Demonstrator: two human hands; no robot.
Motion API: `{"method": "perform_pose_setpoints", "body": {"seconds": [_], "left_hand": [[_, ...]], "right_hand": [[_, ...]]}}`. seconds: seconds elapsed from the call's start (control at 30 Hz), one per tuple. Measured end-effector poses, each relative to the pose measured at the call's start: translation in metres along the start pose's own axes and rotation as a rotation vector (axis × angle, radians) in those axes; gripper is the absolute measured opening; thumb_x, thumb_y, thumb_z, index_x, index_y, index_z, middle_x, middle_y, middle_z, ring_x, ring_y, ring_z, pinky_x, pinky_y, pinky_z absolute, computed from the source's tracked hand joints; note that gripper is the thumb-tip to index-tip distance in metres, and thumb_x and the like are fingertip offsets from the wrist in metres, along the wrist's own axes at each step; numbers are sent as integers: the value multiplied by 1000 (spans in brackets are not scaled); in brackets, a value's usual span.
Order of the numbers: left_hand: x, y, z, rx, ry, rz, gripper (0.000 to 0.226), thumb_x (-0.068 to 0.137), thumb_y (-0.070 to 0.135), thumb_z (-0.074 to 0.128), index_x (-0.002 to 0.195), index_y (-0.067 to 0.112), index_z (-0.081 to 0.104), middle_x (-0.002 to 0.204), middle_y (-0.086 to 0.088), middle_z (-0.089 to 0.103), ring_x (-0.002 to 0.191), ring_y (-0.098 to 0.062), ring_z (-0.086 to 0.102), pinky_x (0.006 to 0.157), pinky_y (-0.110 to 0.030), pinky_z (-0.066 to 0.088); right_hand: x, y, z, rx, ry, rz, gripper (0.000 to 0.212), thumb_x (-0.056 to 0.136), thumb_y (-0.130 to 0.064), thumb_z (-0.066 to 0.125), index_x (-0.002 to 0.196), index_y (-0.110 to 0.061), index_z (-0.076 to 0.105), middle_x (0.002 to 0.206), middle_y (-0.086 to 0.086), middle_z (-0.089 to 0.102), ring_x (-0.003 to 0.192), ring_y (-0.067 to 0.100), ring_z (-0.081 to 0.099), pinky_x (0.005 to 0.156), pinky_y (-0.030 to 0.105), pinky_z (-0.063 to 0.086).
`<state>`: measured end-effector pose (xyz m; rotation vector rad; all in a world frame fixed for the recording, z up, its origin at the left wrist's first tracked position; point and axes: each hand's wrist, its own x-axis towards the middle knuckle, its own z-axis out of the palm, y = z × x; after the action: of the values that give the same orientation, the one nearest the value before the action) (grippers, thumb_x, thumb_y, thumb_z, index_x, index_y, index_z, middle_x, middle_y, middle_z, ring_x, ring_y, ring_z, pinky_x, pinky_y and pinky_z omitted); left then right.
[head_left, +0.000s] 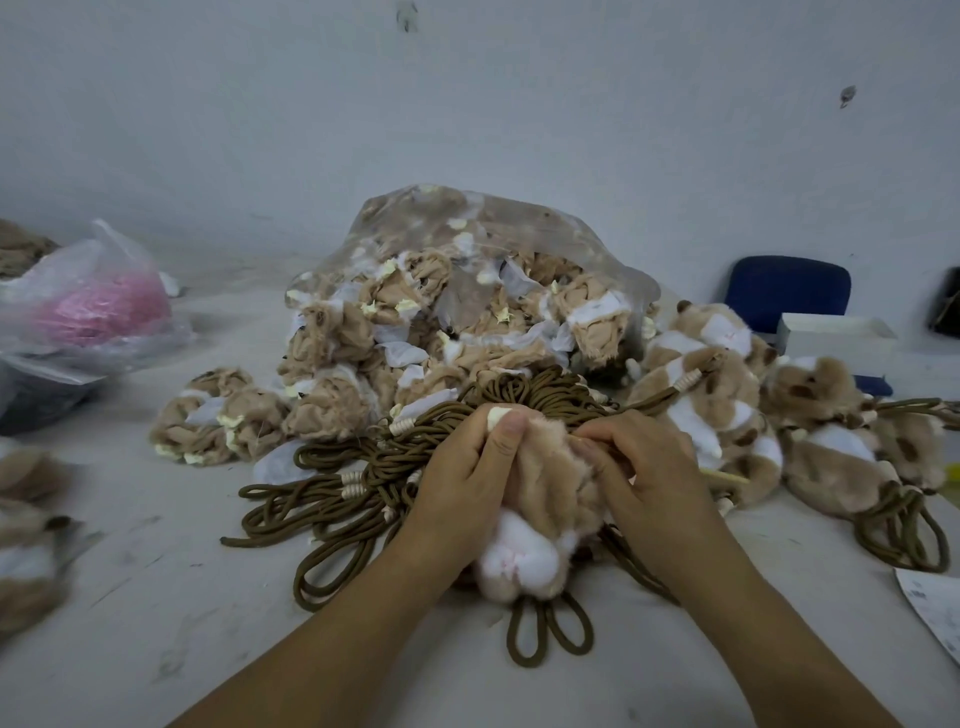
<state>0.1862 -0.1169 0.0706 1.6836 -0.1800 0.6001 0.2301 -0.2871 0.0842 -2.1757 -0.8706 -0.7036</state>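
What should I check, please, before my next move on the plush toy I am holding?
1. Left hand grips the plush toy: ok.
2. Right hand pinches the toy's upper edge: ok.
3. Thin stick is held in the right hand: cannot tell; only its end shows beside that hand.
4. Brown cords lie clear of the toy: not ok; loops run under it.
5. Finished toys are piled close by on the right: ok.

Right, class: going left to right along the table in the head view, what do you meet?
Pink bag → loose skins → left hand → plush toy → right hand → finished toys → paper sheet.
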Motion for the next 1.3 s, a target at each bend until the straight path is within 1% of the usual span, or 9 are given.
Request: {"method": "perform_pose_setpoints", "body": {"seconds": [0.17, 0.37, 0.53, 0.63, 0.77, 0.87, 1.03, 1.17, 1.3], "left_hand": [[1, -1, 1, 53, -18, 22, 25, 95, 43, 42, 91, 35, 65, 92, 19, 69, 85, 4, 63, 74, -9, 47], [0, -1, 2, 43, -4, 32, 31, 93, 48, 42, 90, 29, 66, 89, 11, 68, 77, 5, 60, 68, -10, 46], [-7, 3, 15, -61, 63, -21, 39, 87, 55, 41, 80, 23, 62, 66, 17, 66, 60, 9, 58, 55, -9, 44], [-10, -1, 26, -70, 46, -48, 44, 87, 52, 38, 94, 19, 67, 75, 7, 71, 72, 1, 67, 64, -15, 51], [-10, -5, 26, -18, 46, -20, 45, 91, 49, 34, 102, 21, 67, 85, 2, 71, 82, -4, 68, 72, -18, 53], [-12, -6, 23, -66, 67, -39, 41, 93, 49, 33, 97, 26, 68, 81, 7, 73, 80, -2, 69, 69, -15, 52], [-10, -5, 20, -91, 191, -79, 55, 80, 65, 35, 73, 19, 64, 59, 14, 64, 55, 5, 56, 52, -12, 44], [-7, -7, 15, -85, 221, -83, 59, 83, 67, 32, 58, 18, 54, 52, 8, 51, 51, -4, 46, 51, -17, 39], [-5, -12, 11, -146, 169, -110, 75, 92, 68, 29, 78, 8, 71, 71, -9, 71, 70, -15, 67, 65, -20, 53]], "right_hand": [[1, 2, -6, -113, -22, -98, 23, 93, -38, 42, 91, -27, 63, 85, -24, 49, 84, -6, 40, 83, 25, 23], [-3, 0, 7, 181, -87, 88, 12, 96, -23, 50, 90, -30, 58, 87, -21, 59, 86, -3, 54, 73, 20, 43], [-5, -6, 16, 323, -156, 205, 10, 94, -25, 49, 89, -31, 55, 80, -18, 61, 73, 1, 57, 60, 23, 47], [-8, -9, 23, 391, -145, 268, 12, 95, -27, 50, 84, -32, 51, 75, -20, 59, 63, -3, 53, 53, 19, 43], [-9, -9, 25, 451, -154, 313, 7, 94, -31, 51, 88, -33, 55, 80, -14, 63, 70, 2, 58, 62, 30, 50], [-9, -7, 24, 409, -182, 297, 6, 93, -31, 51, 90, -34, 55, 82, -16, 62, 72, 2, 58, 62, 28, 50], [-5, 2, 17, 222, -159, 176, 20, 93, -35, 47, 73, -35, 50, 75, -13, 55, 74, 4, 52, 72, 28, 43], [-4, 5, 15, 182, -131, 168, 32, 84, -60, 36, 65, -37, 45, 71, -17, 50, 72, 3, 50, 78, 39, 42], [-6, 8, 16, 215, -140, 181, 37, 80, -65, 36, 66, -34, 49, 74, -16, 53, 73, 7, 52, 76, 38, 42]]}}
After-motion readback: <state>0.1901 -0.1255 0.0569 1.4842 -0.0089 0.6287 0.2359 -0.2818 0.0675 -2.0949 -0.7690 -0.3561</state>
